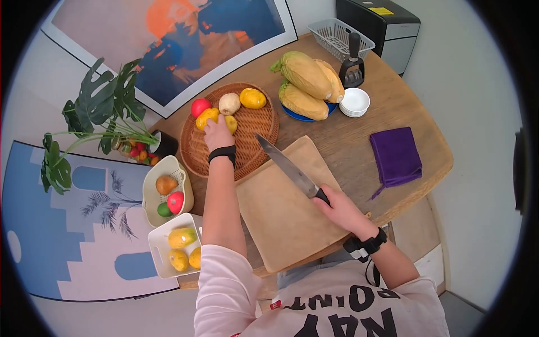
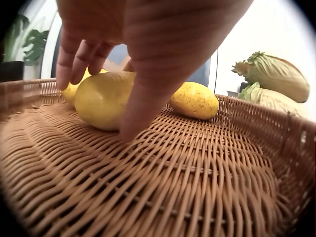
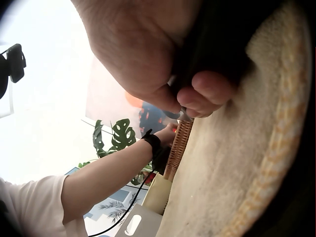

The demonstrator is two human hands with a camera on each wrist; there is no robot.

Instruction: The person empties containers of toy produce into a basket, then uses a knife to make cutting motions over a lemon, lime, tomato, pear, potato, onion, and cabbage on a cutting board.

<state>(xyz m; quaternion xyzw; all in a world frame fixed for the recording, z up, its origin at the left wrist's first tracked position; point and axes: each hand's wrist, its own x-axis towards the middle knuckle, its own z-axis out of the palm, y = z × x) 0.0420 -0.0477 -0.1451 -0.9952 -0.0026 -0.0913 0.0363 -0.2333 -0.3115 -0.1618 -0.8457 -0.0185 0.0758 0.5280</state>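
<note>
My left hand [image 1: 218,135] reaches into a round wicker basket [image 1: 262,135]. It spans a smooth yellow oval piece of produce [image 2: 102,101], the thumb [image 2: 136,116] right at its side, the other fingers hanging fairly straight beyond it. A mango [image 1: 208,119] lies beside those fingers; a red round fruit [image 1: 200,106], a pale root vegetable [image 1: 229,104] and a speckled mango [image 2: 193,101] lie farther back. My right hand [image 1: 342,210] grips the dark handle of a kitchen knife [image 1: 286,165], its blade slanting over the tan cutting board [image 1: 286,224] towards the basket.
Left of the board stand a cream bin [image 1: 147,196] with several fruits and a white bin [image 1: 163,268] with mangoes. Behind are lettuce-like heads [image 1: 306,76] on a blue plate, white bowls [image 1: 355,102], and a black-handled sharpener [image 1: 352,64]. A purple cloth [image 1: 396,156] lies right.
</note>
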